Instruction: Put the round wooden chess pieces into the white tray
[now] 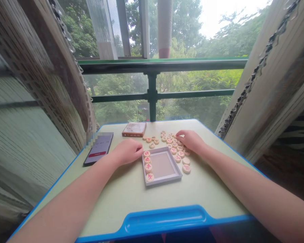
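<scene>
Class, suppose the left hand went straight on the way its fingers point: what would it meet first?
Most likely the shallow open box, at its far left corner, where a red-marked xiangqi piece sits inside. The left hand looks very close; whether it touches the box is unclear.

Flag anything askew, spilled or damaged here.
Nothing looks damaged. The tray sits askew to the near table edge, and one disc right of it looks blank, unlike nearby discs showing red characters.

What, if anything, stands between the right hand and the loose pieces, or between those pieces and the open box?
Nothing visible separates the right hand from the nearest loose pieces. Toward the open box come other pieces, then its low wall.
</scene>
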